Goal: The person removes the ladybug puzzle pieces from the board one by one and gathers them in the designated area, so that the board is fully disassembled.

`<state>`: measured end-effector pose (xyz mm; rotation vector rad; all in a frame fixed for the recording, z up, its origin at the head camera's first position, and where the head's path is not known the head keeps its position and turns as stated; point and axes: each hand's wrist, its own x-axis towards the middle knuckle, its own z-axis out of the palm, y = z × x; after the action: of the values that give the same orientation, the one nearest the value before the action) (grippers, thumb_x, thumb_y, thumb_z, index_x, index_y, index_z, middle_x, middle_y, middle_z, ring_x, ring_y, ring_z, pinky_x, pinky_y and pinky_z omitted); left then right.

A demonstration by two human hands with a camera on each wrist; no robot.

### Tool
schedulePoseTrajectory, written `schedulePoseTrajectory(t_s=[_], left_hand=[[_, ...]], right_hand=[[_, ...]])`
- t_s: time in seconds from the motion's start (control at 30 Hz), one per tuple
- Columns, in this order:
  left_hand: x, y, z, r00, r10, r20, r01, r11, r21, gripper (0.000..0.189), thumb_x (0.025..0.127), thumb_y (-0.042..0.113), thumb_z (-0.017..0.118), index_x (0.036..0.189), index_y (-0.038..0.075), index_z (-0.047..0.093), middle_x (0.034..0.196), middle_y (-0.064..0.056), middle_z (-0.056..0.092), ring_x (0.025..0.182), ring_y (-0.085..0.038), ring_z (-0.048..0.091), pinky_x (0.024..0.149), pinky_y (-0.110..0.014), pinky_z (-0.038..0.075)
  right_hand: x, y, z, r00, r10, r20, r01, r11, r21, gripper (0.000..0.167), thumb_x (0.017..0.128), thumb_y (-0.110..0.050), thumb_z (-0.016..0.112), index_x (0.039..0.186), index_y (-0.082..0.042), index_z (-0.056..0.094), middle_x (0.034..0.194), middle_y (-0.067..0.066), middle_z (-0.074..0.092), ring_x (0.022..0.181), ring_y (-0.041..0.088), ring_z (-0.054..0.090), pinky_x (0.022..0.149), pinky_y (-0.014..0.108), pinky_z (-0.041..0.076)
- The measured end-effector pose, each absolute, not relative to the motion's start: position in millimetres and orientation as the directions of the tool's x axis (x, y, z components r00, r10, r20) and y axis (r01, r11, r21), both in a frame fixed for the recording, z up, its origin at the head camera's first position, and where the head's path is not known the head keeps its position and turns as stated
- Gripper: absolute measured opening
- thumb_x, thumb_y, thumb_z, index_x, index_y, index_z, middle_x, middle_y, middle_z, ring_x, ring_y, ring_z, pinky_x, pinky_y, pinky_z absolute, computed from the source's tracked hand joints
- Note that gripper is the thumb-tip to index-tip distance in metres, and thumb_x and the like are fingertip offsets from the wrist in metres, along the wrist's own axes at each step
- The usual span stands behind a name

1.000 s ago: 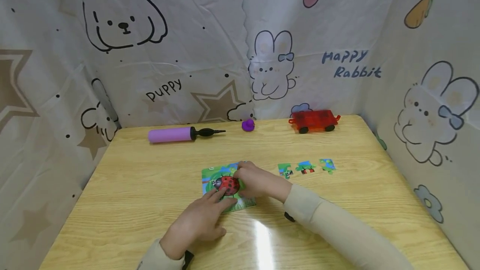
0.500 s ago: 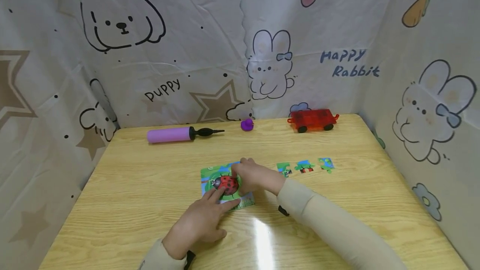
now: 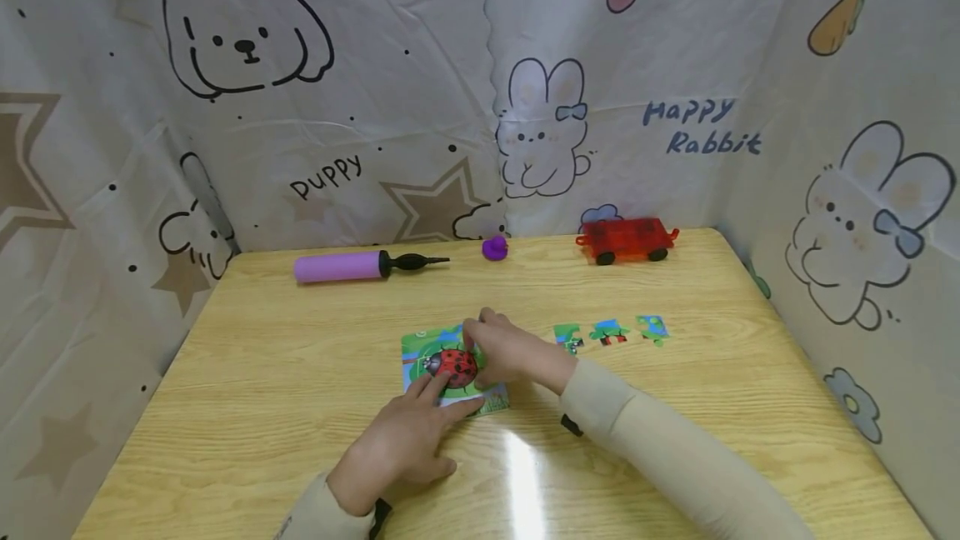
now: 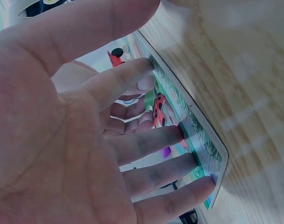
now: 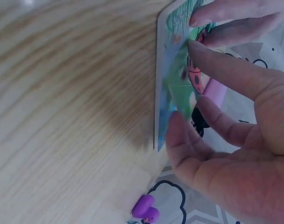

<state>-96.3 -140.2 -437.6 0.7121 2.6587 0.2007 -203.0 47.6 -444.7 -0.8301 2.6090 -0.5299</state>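
A ladybug jigsaw puzzle (image 3: pixel 420 347) lies flat on the wooden table, in front of the person. My left hand (image 3: pixel 397 442) reaches in from the lower left, its straight fingers spread and resting on the puzzle's lower part and border. Over the puzzle's right side is my right hand (image 3: pixel 512 352), with thumb and fingers bent together. In the right wrist view they pinch a green puzzle piece (image 5: pixel 181 86), blurred, close over the board. The right hand covers that side of the puzzle in the head view. Three loose puzzle pieces (image 3: pixel 609 332) lie in a row to its right.
Along the table's back edge are a purple hand pump (image 3: pixel 341 267) with a black nozzle, a small purple duck (image 3: pixel 494 248) and a red toy wagon (image 3: pixel 628 241). Printed cloth (image 3: pixel 420 48) hangs behind the table and at its sides.
My right hand makes small shifts over the puzzle's right side, its fingers rising slightly. One left finger reaches a little further right along the puzzle's lower part. The loose pieces stay put.
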Motion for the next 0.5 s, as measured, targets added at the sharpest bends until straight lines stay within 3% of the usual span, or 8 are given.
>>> schedulePoseTrajectory(t_s=[0.23, 0.37, 0.5], left_hand=[[-100, -139, -439, -0.796, 0.494, -0.348, 0.443, 0.869, 0.22, 0.083, 0.086, 0.044, 0.084, 0.159, 0.043, 0.044, 0.17, -0.022, 0.029, 0.154, -0.053, 0.033, 0.11, -0.068, 0.048], [-100, -139, -439, -0.796, 0.494, -0.349, 0.442, 0.869, 0.222, 0.082, 0.087, 0.044, 0.084, 0.158, 0.043, 0.044, 0.17, -0.021, 0.029, 0.154, -0.052, 0.032, 0.109, -0.069, 0.049], [-100, -139, -439, -0.795, 0.496, -0.348, 0.44, 0.868, 0.231, 0.081, 0.087, 0.044, 0.084, 0.158, 0.043, 0.045, 0.17, -0.021, 0.029, 0.154, -0.053, 0.033, 0.109, -0.069, 0.049]], right_hand=[[-204, 57, -453, -0.743, -0.666, -0.067, -0.557, 0.67, -0.491, 0.034, 0.086, -0.01, 0.087, 0.11, -0.011, 0.063, 0.107, 0.007, 0.073, 0.107, 0.028, 0.067, 0.091, 0.042, 0.058], [-204, 63, -456, -0.7, -0.714, -0.005, -0.617, 0.607, -0.501, 0.025, 0.09, -0.007, 0.081, 0.112, -0.011, 0.07, 0.111, 0.007, 0.076, 0.1, 0.023, 0.072, 0.087, 0.038, 0.061], [-202, 67, -461, -0.642, -0.765, 0.045, -0.691, 0.552, -0.466, 0.013, 0.094, -0.01, 0.079, 0.106, -0.014, 0.076, 0.105, 0.0, 0.077, 0.094, 0.015, 0.068, 0.082, 0.03, 0.058]])
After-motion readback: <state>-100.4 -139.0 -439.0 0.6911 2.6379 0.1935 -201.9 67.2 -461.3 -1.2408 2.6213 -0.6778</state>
